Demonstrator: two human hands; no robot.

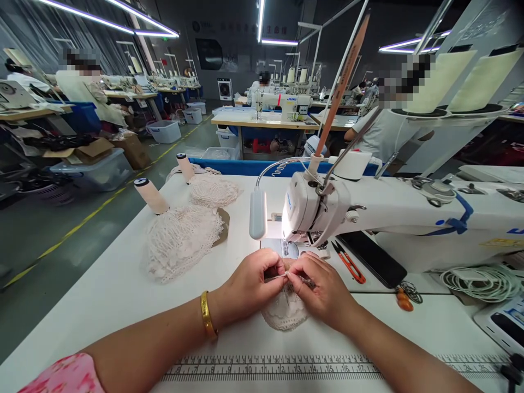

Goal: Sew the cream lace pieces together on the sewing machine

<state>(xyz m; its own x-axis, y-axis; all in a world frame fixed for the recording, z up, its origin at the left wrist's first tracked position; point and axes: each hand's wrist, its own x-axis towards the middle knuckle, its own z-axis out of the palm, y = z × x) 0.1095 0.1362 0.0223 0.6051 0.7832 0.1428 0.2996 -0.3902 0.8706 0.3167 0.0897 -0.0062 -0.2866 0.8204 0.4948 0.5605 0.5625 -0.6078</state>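
A cream lace piece [285, 315] lies on the white table just in front of the sewing machine [315, 207]. My left hand [254, 284] pinches a thin edge of this lace, thumb against fingers. From the other side, my right hand [321, 289] pinches the same edge, its fingertips nearly touching those of the left. Both hands are closed, right below the needle area and the metal plate. What exactly sits between the fingertips is small and partly hidden by them.
Lace stacks [180, 240] and thread cones [151, 196] stand at the left. Orange thread snips [350, 263], a black phone [372, 259] and coiled cord [478, 284] lie right. A lamp [257, 213] hangs beside the needle. A ruler strip [262, 368] runs along the front. Other people sit beyond.
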